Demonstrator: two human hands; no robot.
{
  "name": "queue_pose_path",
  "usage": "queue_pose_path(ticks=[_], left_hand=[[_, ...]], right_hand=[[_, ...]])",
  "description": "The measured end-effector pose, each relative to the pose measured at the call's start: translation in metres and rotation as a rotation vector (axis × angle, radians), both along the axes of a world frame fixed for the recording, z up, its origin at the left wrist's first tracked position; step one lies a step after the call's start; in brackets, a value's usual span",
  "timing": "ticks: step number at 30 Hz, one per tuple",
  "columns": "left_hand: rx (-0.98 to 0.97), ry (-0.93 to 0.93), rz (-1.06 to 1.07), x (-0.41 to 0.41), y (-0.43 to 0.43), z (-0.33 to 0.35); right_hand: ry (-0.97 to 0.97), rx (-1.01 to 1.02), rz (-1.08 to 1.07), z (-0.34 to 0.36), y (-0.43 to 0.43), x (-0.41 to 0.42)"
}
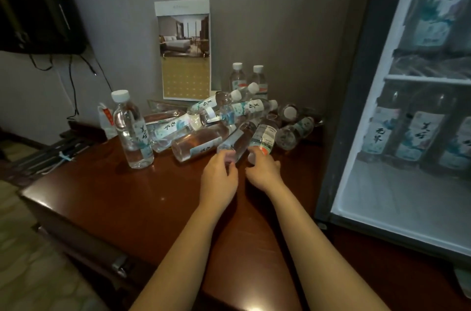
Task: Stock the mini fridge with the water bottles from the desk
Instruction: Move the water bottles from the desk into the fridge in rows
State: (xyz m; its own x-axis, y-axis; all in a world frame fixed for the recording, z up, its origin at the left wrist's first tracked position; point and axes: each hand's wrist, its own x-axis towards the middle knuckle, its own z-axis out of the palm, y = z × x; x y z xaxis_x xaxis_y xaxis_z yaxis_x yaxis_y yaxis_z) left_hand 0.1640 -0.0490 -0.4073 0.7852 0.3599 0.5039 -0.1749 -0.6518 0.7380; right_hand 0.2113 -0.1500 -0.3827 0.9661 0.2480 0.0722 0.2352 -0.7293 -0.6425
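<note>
Left of the black-framed mini fridge (356, 107), left hand (220, 175) and right hand (263, 170) each curl fingers round a fallen clear plastic water bottle (238, 137): seemingly full, probably heavy, slick; grip mid-label.

Near half of desk (142, 198) bare, open approach from front; heap of lying water bottles (204, 117) fills the rear; upright bottle (132, 130) stands just left of heap; brochure card (184, 48) and two standing bottles (248, 79) against wall behind; mini fridge (339, 107) frame walls off right side; left hand (219, 175) and right hand (262, 170) side by side at heap's near edge, narrow gap between.
</note>
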Motion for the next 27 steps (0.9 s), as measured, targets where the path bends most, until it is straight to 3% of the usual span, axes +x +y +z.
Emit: queue_pose_path(ticks=[6, 11, 16, 21, 24, 27], left_hand=[[0.086, 0.032, -0.001, -0.002, 0.001, -0.001], [0.083, 0.073, -0.100, -0.001, 0.001, -0.006], [-0.075, 0.028, -0.261, 0.000, -0.002, -0.005], [-0.383, 0.164, -0.590, -0.010, -0.010, -0.002], [-0.512, 0.166, -0.607, -0.012, -0.011, -0.002], [-0.629, 0.160, -0.580, -0.014, -0.012, 0.001]], right_hand=[[-0.021, 0.120, -0.141, 0.005, -0.005, -0.001], [-0.241, 0.111, -0.123, 0.030, -0.011, -0.022], [-0.510, 0.343, -0.051, 0.066, -0.021, -0.055], [-0.445, 0.542, -0.005, 0.080, -0.028, -0.061], [-0.409, 0.525, -0.001, 0.072, -0.025, -0.056], [-0.220, 0.539, 0.033, 0.050, -0.031, -0.052]])
